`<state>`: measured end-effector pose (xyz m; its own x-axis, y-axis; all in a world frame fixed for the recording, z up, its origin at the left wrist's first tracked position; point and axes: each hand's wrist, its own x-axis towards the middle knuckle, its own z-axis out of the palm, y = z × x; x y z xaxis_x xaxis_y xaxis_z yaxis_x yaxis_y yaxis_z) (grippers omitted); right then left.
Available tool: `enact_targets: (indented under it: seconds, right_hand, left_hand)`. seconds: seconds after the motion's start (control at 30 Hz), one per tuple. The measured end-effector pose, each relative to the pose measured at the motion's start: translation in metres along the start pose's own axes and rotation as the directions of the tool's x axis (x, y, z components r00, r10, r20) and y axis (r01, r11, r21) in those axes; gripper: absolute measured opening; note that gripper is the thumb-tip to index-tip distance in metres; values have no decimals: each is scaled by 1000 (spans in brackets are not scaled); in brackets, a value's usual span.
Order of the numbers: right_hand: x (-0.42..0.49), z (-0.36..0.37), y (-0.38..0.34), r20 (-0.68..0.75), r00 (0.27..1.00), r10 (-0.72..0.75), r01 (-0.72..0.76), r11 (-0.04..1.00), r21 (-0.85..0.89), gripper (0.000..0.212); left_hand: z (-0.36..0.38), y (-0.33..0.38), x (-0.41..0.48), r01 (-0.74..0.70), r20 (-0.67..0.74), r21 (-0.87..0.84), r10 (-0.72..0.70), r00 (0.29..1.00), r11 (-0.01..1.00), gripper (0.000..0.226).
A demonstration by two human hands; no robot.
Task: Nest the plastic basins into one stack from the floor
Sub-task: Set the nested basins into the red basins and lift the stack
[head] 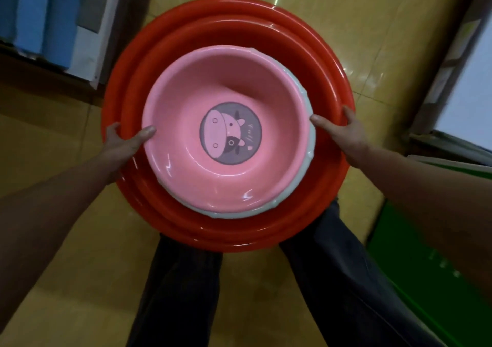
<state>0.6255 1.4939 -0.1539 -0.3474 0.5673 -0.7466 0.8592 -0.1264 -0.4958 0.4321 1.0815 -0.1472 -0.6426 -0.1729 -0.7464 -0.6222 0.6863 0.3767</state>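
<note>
A nested stack of plastic basins fills the middle of the head view, held above the floor in front of my legs. The widest red basin [170,21] carries a second red basin [239,33] inside it. Within those sits a pale mint basin [311,144], and a pink basin [186,101] with a cartoon cow sticker lies on top. My left hand [121,143] grips the red rims on the left, thumb reaching the pink rim. My right hand [343,131] grips the red rims on the right, thumb lying over them toward the mint basin.
Yellow-tan floor tiles [332,21] spread all around. Blue and white panels [45,19] lean at the upper left. A pale framed surface [468,85] stands at the right, with a green object [415,261] below it. My dark trouser legs [186,293] show under the stack.
</note>
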Motion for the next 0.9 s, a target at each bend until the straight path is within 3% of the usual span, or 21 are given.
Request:
enact_targets:
  seconds: [0.17, 0.4, 0.5, 0.57, 0.67, 0.77, 0.83, 0.9]
  right_hand:
    - [9, 16, 5, 9, 1000, 18, -18, 1000, 7, 120]
    - [13, 24, 13, -25, 1000, 18, -20, 996, -84, 131]
    - [11, 20, 11, 4, 1000, 13, -13, 986, -165, 127]
    - [9, 16, 8, -22, 999, -38, 31, 966, -256, 108]
    - [3, 8, 6, -190, 975, -119, 72, 968, -239, 70]
    - [1, 1, 5, -433, 889, -147, 10, 953, -303, 53]
    - [5, -2, 3, -508, 859, -59, -64, 973, -222, 52]
    - [16, -2, 4, -460, 880, 119, -141, 990, -16, 52]
  left_hand:
    - [-1, -3, 10, 78, 51, -29, -76, 996, 997, 135]
    - [-1, -18, 21, 96, 75, 31, -98, 992, 995, 140]
    - [1, -20, 19, 85, 58, 6, -86, 995, 996, 130]
    - [3, -21, 14, 77, 13, 6, -77, 997, 997, 118]
    - [2, -23, 4, 8, -167, 32, -3, 986, 999, 95]
    - [-3, -27, 2, 14, -382, 33, 0, 924, 999, 76]
    - [-7, -34, 6, 70, -396, 30, -52, 917, 997, 67]
    - [-8, -41, 9, 116, -271, -91, -137, 953, 989, 62]
